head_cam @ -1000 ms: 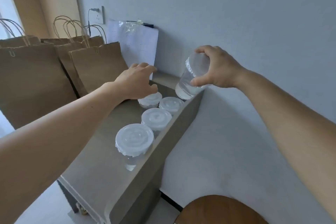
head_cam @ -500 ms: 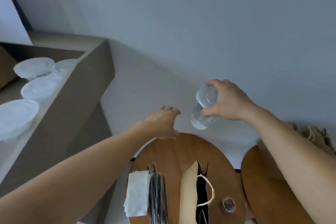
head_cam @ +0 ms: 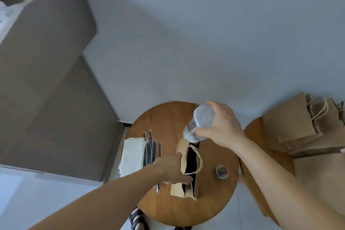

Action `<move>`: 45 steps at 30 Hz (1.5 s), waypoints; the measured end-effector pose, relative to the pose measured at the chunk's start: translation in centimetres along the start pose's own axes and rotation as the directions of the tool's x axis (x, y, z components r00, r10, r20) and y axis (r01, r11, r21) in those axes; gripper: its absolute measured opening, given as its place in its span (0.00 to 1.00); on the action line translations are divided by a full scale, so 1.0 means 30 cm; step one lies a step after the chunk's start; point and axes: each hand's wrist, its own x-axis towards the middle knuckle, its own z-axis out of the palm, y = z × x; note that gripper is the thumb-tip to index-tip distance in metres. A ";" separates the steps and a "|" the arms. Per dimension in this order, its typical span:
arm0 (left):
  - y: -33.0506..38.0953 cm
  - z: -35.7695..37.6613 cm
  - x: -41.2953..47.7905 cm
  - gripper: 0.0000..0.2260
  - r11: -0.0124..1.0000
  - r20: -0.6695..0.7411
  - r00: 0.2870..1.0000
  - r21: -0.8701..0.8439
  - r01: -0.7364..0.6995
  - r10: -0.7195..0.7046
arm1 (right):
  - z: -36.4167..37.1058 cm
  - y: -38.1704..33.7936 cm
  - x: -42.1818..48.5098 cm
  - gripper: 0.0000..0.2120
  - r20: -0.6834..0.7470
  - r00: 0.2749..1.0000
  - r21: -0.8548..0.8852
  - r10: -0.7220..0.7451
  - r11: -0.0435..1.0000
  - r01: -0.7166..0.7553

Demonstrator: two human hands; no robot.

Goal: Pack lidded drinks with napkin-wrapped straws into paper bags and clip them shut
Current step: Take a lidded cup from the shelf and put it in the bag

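**Head view: cup carried from shelf to bag mouth**

At far left the grey shelf [head_cam: 46, 61], from which the cup was lifted a second ago, is now seen only at the frame's edge. On the round table [head_cam: 164, 117], napkins [head_cam: 131, 152] are stacked, with straws [head_cam: 151, 150] laid just beside them.

The left hand [head_cam: 171, 169], which hovered over the shelved lids a second ago, has been brought to the left wall of the standing bag [head_cam: 179, 190]. Its thumb and one finger are set at the edge of the mouth, but whether the paper is pinched cannot be told.

The lidded cup [head_cam: 199, 125] is gripped round its top by the right hand [head_cam: 222, 127] and held tilted, just above the far end of the bag's open mouth.

A tub of clips [head_cam: 222, 171] stands right of the bag, and spare bags [head_cam: 291, 127] are piled further right.

The fetching step is judged done. Lowering the cup, adding a wrapped straw and clipping are judged still to come.
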 end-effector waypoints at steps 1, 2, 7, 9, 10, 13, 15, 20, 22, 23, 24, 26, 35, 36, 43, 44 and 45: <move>0.007 0.016 0.003 0.36 0.999 -0.035 0.999 -0.041 0.026 -0.028 | 0.016 0.007 0.002 0.48 -0.010 1.000 0.013 0.006 1.000 -0.005; 0.009 0.030 0.005 0.31 0.996 -0.073 0.996 -0.075 0.046 -0.052 | 0.030 0.013 0.003 0.48 -0.020 1.000 0.024 0.012 1.000 -0.011; -0.017 0.089 0.030 0.11 0.957 -0.138 0.976 -0.261 0.129 -0.170 | 0.078 0.054 -0.026 0.48 0.021 0.999 0.066 0.033 0.997 -0.035; -0.037 0.109 0.043 0.11 0.903 -0.119 0.963 -0.391 0.177 -0.240 | 0.068 0.079 -0.051 0.48 0.041 0.999 0.012 -0.017 1.000 0.016; -0.045 0.118 0.047 0.11 0.878 -0.119 0.954 -0.434 0.200 -0.275 | 0.055 0.091 -0.062 0.47 0.051 0.997 -0.024 -0.054 0.998 0.055; -0.057 0.144 0.055 0.09 0.841 -0.131 0.935 -0.491 0.229 -0.331 | 0.010 0.113 -0.083 0.46 0.140 0.978 -0.144 -0.152 0.974 0.172; -0.041 0.151 0.051 0.09 0.831 -0.123 0.936 -0.508 0.226 -0.330 | -0.007 0.108 -0.096 0.45 0.218 0.949 -0.251 -0.227 0.927 0.279; 0.030 0.150 0.034 0.10 0.792 -0.079 0.963 -0.588 0.163 -0.257 | 0.058 0.081 -0.118 0.45 0.393 0.813 -0.447 -0.430 0.683 0.578; 0.052 0.150 0.024 0.10 0.746 -0.077 0.970 -0.654 0.125 -0.230 | 0.116 0.096 -0.122 0.45 0.462 0.778 -0.449 -0.425 0.645 0.618; 0.055 0.149 0.020 0.10 0.737 -0.078 0.972 -0.667 0.113 -0.220 | 0.148 0.112 -0.123 0.45 0.485 0.777 -0.441 -0.402 0.655 0.614; 0.055 0.148 0.016 0.09 0.735 -0.079 0.973 -0.669 0.108 -0.215 | 0.180 0.132 -0.124 0.45 0.491 0.793 -0.428 -0.361 0.693 0.580; 0.043 0.149 0.008 0.09 0.740 -0.096 0.969 -0.664 0.108 -0.227 | 0.236 0.173 -0.123 0.44 0.471 0.847 -0.406 -0.246 0.792 0.456; 0.003 0.195 -0.004 0.04 0.835 -0.186 0.948 -0.536 0.123 -0.258 | 0.488 0.309 -0.113 0.46 0.467 0.881 -0.458 0.075 0.873 0.168; 0.005 0.198 -0.006 0.04 0.841 -0.186 0.948 -0.525 0.127 -0.259 | 0.515 0.315 -0.109 0.46 0.476 0.875 -0.460 0.093 0.874 0.157; 0.006 0.204 0.009 0.09 0.893 -0.204 0.954 -0.437 0.110 -0.218 | 0.664 0.317 -0.068 0.28 0.482 0.871 -0.475 0.092 0.863 0.172; 0.002 0.204 0.011 0.09 0.896 -0.205 0.954 -0.430 0.113 -0.218 | 0.680 0.317 -0.066 0.28 0.489 0.868 -0.487 0.089 0.853 0.187; -0.004 0.202 0.014 0.09 0.898 -0.205 0.954 -0.424 0.117 -0.221 | 0.694 0.319 -0.064 0.28 0.494 0.865 -0.501 0.086 0.841 0.203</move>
